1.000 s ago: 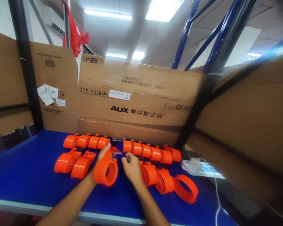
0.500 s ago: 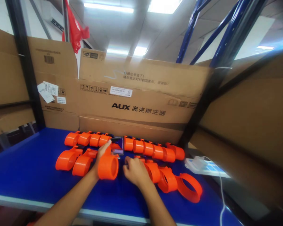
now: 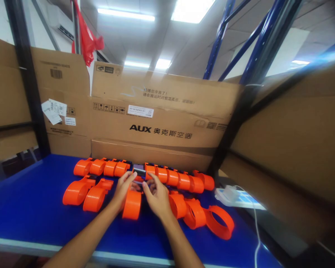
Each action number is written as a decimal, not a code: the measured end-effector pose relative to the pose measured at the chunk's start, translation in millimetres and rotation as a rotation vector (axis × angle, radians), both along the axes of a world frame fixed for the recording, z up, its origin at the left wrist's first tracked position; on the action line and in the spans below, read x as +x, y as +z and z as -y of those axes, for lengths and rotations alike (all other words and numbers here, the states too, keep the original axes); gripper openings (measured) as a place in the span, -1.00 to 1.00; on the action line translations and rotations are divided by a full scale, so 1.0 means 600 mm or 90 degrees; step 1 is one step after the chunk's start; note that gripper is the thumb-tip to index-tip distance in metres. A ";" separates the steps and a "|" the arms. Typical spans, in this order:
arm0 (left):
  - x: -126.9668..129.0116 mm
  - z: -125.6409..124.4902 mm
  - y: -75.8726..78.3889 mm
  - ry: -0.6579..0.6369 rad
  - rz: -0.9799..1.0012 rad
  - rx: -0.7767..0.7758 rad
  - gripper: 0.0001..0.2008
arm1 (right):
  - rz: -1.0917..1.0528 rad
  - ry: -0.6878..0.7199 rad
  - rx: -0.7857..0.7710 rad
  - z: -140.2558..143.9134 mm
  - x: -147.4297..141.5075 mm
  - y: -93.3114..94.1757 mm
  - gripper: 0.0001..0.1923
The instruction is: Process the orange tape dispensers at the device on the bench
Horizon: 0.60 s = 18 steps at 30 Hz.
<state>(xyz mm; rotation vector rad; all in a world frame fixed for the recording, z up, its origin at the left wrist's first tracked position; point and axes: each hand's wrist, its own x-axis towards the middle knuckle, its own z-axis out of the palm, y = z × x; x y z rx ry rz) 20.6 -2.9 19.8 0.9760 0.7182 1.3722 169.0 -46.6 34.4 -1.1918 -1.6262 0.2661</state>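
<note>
orange tape-dispenser shell (image 3: 132,204) resting on the blue tabletop (image 3: 30,208), ring end toward the viewer, between both hands. left hand (image 3: 122,189) on its left flank, fingers curled round the upper end; right hand (image 3: 155,196) on its right flank, fingertips (image 3: 151,179) reaching forward to a small dark part with a pale face (image 3: 139,171) just beyond the shell. pinch on that part likely but not resolvable; exact finger contact cannot be told.

change from one second ago: shell then raised and tilted in the left hand alone, open ring facing the camera, right hand apart beside it. now lowered to the table, turned edge-on, both hands closed in on its far end. judged as a shift from carrying to fitting work at the shell's head.

surroundings: far row of orange shells (image 3: 173,178) along the cardboard box (image 3: 162,126); two shells at left (image 3: 85,193); open rings at right (image 3: 209,219); white power strip (image 3: 231,195) beyond.
</note>
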 end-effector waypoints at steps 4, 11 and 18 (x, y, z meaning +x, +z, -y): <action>0.009 0.013 0.001 -0.030 -0.035 0.030 -0.52 | 0.011 -0.011 0.033 -0.004 0.001 -0.001 -0.61; 0.009 0.018 0.001 -0.003 -0.077 0.050 -0.53 | 0.082 0.004 0.070 -0.008 0.007 -0.010 -0.63; 0.009 0.014 -0.003 0.005 -0.076 0.035 -0.55 | 0.092 0.030 0.069 -0.008 0.008 -0.015 -0.60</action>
